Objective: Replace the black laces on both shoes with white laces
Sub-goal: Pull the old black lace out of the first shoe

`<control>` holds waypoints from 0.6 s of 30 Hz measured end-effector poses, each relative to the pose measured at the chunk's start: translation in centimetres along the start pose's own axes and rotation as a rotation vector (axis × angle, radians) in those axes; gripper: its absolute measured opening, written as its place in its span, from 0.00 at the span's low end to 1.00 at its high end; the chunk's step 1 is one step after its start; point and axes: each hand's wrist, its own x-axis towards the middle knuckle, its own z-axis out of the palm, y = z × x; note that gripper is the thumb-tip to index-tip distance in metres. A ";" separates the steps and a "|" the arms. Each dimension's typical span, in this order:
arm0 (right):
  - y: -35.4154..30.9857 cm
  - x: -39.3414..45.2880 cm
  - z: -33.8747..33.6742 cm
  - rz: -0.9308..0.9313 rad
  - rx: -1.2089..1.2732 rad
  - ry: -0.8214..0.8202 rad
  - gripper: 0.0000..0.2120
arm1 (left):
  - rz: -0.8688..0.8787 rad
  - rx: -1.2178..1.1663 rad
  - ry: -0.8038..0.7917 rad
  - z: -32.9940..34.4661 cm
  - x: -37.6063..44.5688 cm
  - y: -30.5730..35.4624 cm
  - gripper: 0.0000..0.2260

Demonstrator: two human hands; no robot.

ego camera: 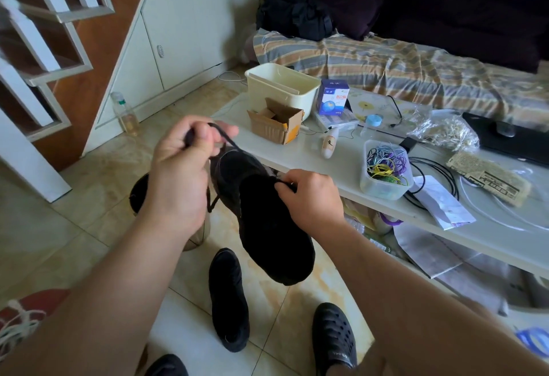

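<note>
- While the black fabric shoe (267, 221) hung in mid-air above the tiled floor, its long axis ran from the collar, up and away by the table edge, down to the toe pointing back toward the person.
- The left hand (181, 168) was raised above and to the left of the collar, thumb and fingers pinched on the black round lace (228, 139), which ran taut from that pinch down into the eyelets.
- The right hand (312, 194) sat lower and closer in, right on the tongue area, fingertips nipping a bit of lace or the shoe's edge; which one, I couldn't tell.
- So the pull looked set to go up and left, away from the shoe, with the right hand bracing.
- The second black shoe (228, 298) lay on the floor just below, toe toward the person.
- White cord (17, 325) showed at the lower left, well apart from both hands.
</note>
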 end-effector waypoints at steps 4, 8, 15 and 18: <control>0.0 0.2 -0.4 -0.008 -0.003 0.007 0.08 | -0.223 -0.148 0.159 -0.5 0.5 -0.5 0.13; 0.1 0.4 -0.7 -0.001 -0.042 -0.003 0.08 | -0.311 -0.017 0.397 0.0 0.7 -0.2 0.13; 0.4 0.2 -0.9 -0.034 0.041 -0.027 0.08 | -0.406 0.393 0.371 -2.4 1.2 -0.1 0.06; 0.0 0.3 -1.2 -0.019 0.161 -0.002 0.07 | -0.481 0.805 0.016 -2.0 -0.2 -1.6 0.09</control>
